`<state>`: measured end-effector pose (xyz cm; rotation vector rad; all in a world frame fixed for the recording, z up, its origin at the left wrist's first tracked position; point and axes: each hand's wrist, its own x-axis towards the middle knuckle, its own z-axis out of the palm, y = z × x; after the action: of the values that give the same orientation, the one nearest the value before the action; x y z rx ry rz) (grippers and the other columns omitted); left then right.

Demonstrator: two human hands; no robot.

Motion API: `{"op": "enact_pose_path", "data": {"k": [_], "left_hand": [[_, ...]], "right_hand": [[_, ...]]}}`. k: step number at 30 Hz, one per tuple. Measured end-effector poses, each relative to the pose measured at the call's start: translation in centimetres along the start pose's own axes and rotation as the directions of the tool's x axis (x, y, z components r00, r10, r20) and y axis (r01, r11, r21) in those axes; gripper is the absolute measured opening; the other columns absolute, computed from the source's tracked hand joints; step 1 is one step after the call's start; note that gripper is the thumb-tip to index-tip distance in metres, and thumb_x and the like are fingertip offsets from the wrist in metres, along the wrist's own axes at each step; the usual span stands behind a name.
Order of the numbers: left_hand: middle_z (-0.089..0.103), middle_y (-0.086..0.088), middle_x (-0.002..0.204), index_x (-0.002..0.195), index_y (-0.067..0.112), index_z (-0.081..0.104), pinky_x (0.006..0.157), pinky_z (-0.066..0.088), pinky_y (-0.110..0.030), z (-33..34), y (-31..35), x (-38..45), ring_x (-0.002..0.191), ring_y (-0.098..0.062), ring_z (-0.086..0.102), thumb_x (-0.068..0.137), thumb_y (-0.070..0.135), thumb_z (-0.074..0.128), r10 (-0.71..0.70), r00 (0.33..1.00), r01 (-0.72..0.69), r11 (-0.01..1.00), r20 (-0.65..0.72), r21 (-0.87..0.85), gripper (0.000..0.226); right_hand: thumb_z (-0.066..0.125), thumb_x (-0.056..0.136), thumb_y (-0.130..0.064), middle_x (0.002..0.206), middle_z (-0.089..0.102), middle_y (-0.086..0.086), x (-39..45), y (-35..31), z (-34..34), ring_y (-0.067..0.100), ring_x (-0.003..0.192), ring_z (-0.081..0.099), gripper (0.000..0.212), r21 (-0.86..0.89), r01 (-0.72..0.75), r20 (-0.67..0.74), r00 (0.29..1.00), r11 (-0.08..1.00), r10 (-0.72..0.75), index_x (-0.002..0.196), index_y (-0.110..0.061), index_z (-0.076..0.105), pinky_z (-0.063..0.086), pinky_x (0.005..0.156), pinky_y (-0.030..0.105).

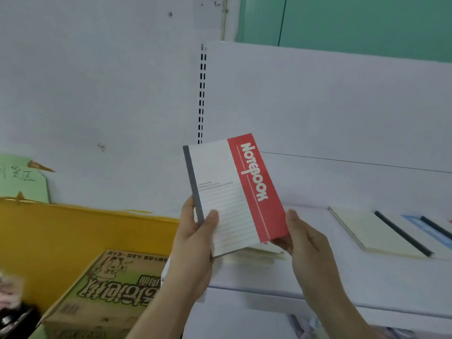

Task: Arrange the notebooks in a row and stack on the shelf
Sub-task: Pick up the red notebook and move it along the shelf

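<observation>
I see a cardboard box with a cartoon on it. Behind the box is a yellow bin. Above that is a green paper sign.

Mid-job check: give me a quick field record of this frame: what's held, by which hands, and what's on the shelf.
held item: red and white notebook, cover facing the camera, lifted above the shelf
left hand: grips the lower grey spine corner
right hand: pinches the lower red corner
shelf: white; cream notebook lies flat to the right, blue notebook beside it
under held item: pale pages, partly hidden
lower left: cardboard box, yellow bin
</observation>
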<state>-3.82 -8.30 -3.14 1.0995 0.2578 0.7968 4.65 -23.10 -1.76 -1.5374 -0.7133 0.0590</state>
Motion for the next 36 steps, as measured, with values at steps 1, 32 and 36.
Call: {"op": "enact_pose_path", "data": {"k": [1, 32, 36], "left_hand": [[0.072, 0.005, 0.114, 0.131, 0.039, 0.051, 0.085, 0.058, -0.046, -0.5, 0.2, 0.1, 0.104, -0.019, 0.07, 0.1, 0.012, 0.053, 0.055, 0.998, -0.054, 0.996, -0.019, 0.074, 0.041], [0.068, 0.019, 0.117, 0.124, 0.053, 0.052, 0.098, 0.05, -0.042, -1.9, -0.6, -2.0, 0.114, -0.01, 0.063, 0.105, 0.023, 0.044, 0.139, 0.987, -0.118, 0.968, -0.083, 0.221, 0.036], [0.068, 0.019, 0.108, 0.126, 0.045, 0.047, 0.076, 0.059, -0.026, 0.6, -1.8, -2.3, 0.101, -0.003, 0.067, 0.1, 0.025, 0.051, 0.202, 0.979, -0.187, 0.947, -0.029, 0.259, 0.033]], "right_hand": [[0.031, 0.099, -0.044, 0.095, 0.073, -0.016, 0.4, 0.6, -0.1, -0.002, 0.094, 0.065, 0.041, -0.074, 0.034, 0.004, 0.999, 0.997, -0.034, 0.098, -0.033, 0.07, 0.046, 0.083, 0.012], [0.041, 0.101, -0.03, 0.088, 0.068, -0.012, -0.2, 2.6, 1.2, 0.001, 0.078, 0.06, 0.024, -0.173, -0.065, -0.346, 0.938, 0.983, 0.002, 0.097, -0.025, 0.064, 0.042, 0.063, 0.021], [0.041, 0.1, -0.034, 0.085, 0.07, -0.013, -1.7, 4.0, 1.6, 0.0, 0.078, 0.063, 0.025, -0.184, -0.11, -0.342, 0.939, 0.977, 0.041, 0.098, -0.029, 0.065, 0.05, 0.068, 0.024]]}}
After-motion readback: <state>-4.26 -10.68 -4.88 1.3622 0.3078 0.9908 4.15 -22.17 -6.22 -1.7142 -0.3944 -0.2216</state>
